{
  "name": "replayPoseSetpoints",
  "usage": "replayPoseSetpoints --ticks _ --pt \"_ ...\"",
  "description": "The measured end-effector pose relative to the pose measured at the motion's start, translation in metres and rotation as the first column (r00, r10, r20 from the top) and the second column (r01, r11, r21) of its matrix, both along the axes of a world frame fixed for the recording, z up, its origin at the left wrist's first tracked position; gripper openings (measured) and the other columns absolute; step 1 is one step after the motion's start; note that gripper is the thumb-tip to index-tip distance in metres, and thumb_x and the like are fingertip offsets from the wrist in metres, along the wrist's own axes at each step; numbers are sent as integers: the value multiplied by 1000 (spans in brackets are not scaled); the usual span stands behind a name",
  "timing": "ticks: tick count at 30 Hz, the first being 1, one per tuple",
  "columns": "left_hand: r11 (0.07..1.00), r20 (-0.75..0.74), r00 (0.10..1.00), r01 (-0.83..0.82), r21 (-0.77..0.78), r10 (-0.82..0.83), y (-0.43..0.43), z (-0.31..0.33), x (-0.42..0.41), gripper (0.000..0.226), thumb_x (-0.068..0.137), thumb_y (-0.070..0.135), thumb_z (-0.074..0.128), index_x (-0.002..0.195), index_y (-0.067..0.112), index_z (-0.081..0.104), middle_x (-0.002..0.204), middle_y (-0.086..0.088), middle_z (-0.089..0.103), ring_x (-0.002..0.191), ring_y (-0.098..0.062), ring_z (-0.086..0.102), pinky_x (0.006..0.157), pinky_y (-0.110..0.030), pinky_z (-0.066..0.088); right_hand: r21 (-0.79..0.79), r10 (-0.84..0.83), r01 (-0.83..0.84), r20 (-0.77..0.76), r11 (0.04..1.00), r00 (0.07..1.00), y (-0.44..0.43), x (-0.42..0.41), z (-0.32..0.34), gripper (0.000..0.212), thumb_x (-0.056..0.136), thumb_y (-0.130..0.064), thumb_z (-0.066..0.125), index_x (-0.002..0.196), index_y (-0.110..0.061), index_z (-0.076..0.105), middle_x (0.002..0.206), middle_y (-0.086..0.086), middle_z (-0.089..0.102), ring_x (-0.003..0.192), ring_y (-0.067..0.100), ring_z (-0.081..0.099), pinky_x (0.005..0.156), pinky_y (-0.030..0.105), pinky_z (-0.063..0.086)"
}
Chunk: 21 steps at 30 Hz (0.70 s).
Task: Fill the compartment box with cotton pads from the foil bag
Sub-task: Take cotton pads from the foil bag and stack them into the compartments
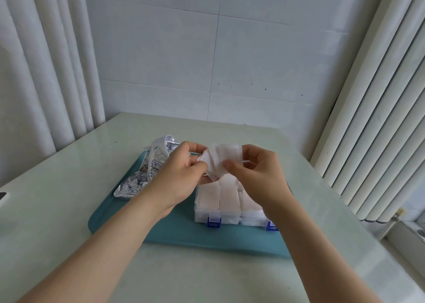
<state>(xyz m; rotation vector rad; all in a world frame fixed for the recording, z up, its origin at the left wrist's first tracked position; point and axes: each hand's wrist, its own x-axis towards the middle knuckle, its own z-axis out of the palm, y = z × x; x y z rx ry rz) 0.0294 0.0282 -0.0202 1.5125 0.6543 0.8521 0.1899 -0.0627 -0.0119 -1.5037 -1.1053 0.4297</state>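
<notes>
Left hand (184, 171) and right hand (255, 171) both pinch a small stack of white square cotton pads (224, 159) above the clear plastic compartment box with blue latches (227, 207). Best to square the stack, then press it flat into a far compartment.

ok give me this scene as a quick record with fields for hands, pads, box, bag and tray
left hand: pinches the cotton pads from the left, above the compartment box
right hand: pinches the same pads from the right
cotton pads: small white bunch between both hands
compartment box: visible compartments packed with pads, blue latches in front
foil bag: crumpled, left of the box, on the tray
tray: teal, on the pale table
</notes>
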Motion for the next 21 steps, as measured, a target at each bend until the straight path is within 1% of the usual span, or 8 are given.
replayPoseSetpoints --ticks 3,6,8,11,12,16,18,21 --pt "998 17 998 -55 -19 56 4 -1 -1 31 102 -7 47 125 11 57 111 -12 79 94 -28 80 98 -42 60 60 -19 27 -135 998 991 -1 2 3 14 92 -8 74 99 -19 78 88 0 80 74 10 70 61 21 54" --pt "999 3 999 -39 -14 39 6 -1 -3 27 105 -4 50 125 12 58 109 -11 80 95 -27 80 98 -41 61 113 43 -27 -143 993 989 -4 5 8 16 94 -3 70 101 -14 79 88 1 79 71 4 68 64 15 51" --pt "1000 -4 1000 5 7 -5 5 -1 -3 24 107 -1 52 126 11 59 107 -10 81 98 -27 80 98 -41 61 84 100 -94 -69 992 993 -5 5 8 18 94 -2 69 102 -15 79 88 -1 79 72 7 68 65 20 52" --pt "996 5 997 77 44 -78 4 -1 -2 27 108 -2 52 131 9 61 110 -9 81 105 -25 78 100 -41 60 25 44 -48 127 999 991 -1 2 -1 22 96 -10 68 107 -25 79 89 -5 78 69 13 66 62 41 56" --pt "994 10 996 92 52 -93 3 -1 -3 30 107 -3 53 133 9 61 110 -9 81 107 -24 78 100 -41 60 22 15 -19 166 1000 986 0 1 -3 23 96 -13 68 110 -27 79 92 -8 78 69 12 67 62 39 56" --pt "989 38 991 128 73 -131 2 2 -5 39 103 -7 58 138 10 60 111 -9 81 111 -22 76 99 -36 60 38 -8 0 204 999 979 1 -1 -3 24 98 -17 67 116 -30 77 102 -16 78 86 10 73 74 36 60" --pt "987 54 989 134 89 -139 2 2 -5 38 104 -7 58 138 10 62 112 -9 81 112 -22 76 99 -35 60 32 16 -23 185 999 983 0 -2 -1 22 99 -15 65 113 -28 77 99 -15 78 84 11 73 72 33 58" --pt "984 66 987 141 110 -149 2 1 -7 35 105 -3 57 136 12 66 113 -8 81 113 -21 76 98 -33 60 10 53 -55 111 998 992 -2 -3 2 19 102 -15 63 109 -25 77 95 -10 78 84 16 72 74 36 60"
